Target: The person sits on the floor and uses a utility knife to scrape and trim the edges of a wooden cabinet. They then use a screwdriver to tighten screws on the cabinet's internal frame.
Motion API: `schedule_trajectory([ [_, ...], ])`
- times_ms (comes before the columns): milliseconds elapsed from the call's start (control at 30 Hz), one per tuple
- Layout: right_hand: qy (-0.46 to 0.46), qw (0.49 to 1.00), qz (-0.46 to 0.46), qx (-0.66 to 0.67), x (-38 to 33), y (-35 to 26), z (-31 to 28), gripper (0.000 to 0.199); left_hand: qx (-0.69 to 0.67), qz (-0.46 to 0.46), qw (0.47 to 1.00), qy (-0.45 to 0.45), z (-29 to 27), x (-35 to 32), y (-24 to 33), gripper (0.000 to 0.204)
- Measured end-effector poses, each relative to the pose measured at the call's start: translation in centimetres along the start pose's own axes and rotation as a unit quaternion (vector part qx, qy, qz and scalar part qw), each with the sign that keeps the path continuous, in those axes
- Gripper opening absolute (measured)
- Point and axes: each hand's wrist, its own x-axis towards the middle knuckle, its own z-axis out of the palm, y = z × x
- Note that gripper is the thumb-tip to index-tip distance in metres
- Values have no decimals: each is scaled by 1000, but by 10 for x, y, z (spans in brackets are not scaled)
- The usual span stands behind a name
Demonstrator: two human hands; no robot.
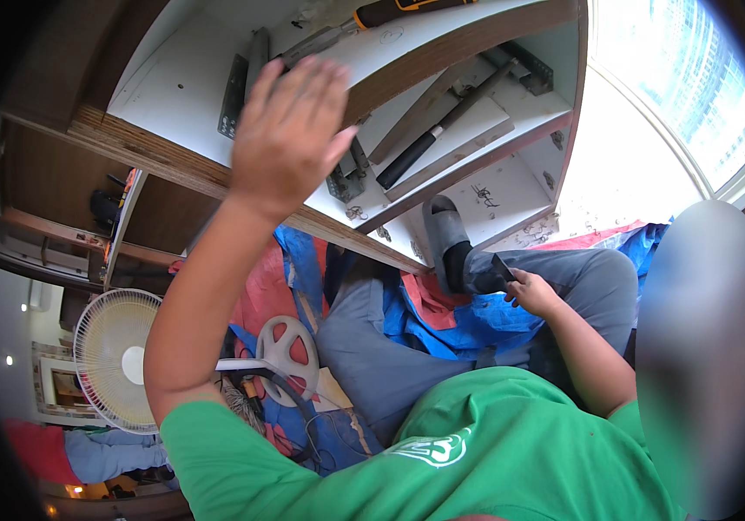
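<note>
I have the white cabinet [160, 108] filling the upper view, its plywood edge [160, 154] running behind my raised left forearm. The hands stand well apart: the blurred left hand [293, 130], fingers extended, near the orange-and-black tool [385, 11], contact unclear; the right hand [532, 292] pinching a dark flat piece [502, 267] over the trousers [598, 273].

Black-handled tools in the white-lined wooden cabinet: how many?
2: an orange-and-black-handled tool at top, a plain black-handled one below. The left hand may hide more.
</note>
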Motion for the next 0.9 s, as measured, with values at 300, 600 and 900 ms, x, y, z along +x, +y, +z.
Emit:
schedule_trajectory([
  [300,-37,999,-8,9,-2,-13,7,49,44,-35,996,-67,-34,-74,-22,66],
  [600,-26,1000,-12,-9,0,-1,8,49,-1,-6,1000,-15,-16,-34,-24,72],
  [900,10,998,-25,-60,-1,-4,10,45,128,75,989,-28,30,65,34,64],
])
